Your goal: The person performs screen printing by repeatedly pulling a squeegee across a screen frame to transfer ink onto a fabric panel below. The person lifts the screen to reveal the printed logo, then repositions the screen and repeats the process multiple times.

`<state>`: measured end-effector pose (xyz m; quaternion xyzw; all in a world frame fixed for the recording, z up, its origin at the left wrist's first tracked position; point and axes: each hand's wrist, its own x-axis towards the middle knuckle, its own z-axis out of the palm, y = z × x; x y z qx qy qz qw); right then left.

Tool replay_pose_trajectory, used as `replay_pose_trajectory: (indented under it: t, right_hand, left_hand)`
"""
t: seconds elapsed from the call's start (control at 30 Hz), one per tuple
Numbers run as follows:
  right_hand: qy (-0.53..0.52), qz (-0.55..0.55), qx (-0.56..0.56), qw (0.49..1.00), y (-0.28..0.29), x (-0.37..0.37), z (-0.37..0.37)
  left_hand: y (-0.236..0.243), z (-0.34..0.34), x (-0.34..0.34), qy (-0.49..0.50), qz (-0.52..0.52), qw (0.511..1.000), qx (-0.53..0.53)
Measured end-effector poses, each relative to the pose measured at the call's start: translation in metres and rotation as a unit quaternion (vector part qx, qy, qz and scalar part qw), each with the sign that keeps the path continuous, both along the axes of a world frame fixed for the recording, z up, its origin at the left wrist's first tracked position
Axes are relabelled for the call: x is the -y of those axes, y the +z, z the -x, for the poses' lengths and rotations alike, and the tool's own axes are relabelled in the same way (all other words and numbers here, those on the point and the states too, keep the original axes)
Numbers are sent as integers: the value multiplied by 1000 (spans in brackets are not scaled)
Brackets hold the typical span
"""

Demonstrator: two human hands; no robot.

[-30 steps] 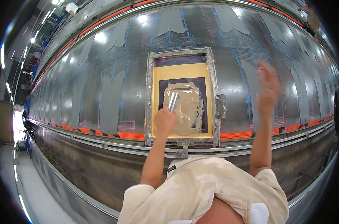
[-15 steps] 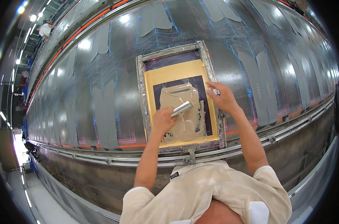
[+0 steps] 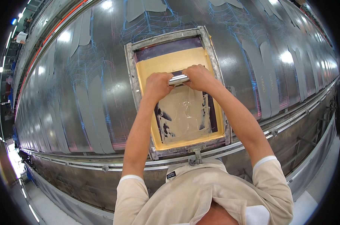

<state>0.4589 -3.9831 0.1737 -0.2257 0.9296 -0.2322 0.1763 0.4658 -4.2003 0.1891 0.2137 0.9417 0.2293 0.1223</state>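
Note:
A screen printing frame [image 3: 213, 56] with a yellow border around a dark mesh lies on the long printing table. Beige ink [image 3: 183, 108] coats much of the mesh, with dark patches showing at its left and right sides. Near the far end of the inked area, my left hand [image 3: 158, 85] and my right hand [image 3: 200, 77] both grip a metal-handled squeegee [image 3: 178, 80], one at each end. Its shiny handle shows between my fists. The squeegee's lower edge is mostly hidden by my hands.
Grey fabric pieces [image 3: 91, 112] lie in rows on the dark glossy table [image 3: 113, 56], among blue and pink printed lines. A metal rail [image 3: 248, 135] runs along the near edge, where a bracket [image 3: 195, 155] meets the frame. Far left, a person [image 3: 20, 37] stands.
My right hand has closed on the squeegee. Both hands have moved with it to the far end of the ink. It was tilted in my left hand alone before.

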Motion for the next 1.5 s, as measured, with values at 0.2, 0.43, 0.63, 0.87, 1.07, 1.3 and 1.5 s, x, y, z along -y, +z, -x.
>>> replay_pose_trajectory:
  t: [0.2, 0.43, 0.63, 0.87, 1.07, 1.3, 1.5]
  right_hand:
    - [44, 31, -61, 997, 4, -12, -117]
    - [36, 69, -69, 995, 10, -16, -176]
    - [25, 11, -50, 998, 7, -14, -78]
    - [-5, 10, 9, 1000, 3, -11, 12]
    - [17, 14, -33, 999, -5, -8, -26]
    - [33, 86, -43, 995, 2, -18, -161]
    - [-318, 9, -258, 912, -1, -80, -121]
  left_hand:
    - [-2, -121, -3, -16, -16, 1000, -19]
    - [8, -180, -8, -33, 1, 997, -74]
    - [1, -78, -5, -59, 6, 993, -99]
    - [-5, 10, -8, -39, 36, 998, -44]
    - [-5, -32, -6, -17, -7, 998, -57]
    - [16, -169, -10, -27, 14, 998, -61]
    - [17, -182, -5, -8, -24, 999, -40]
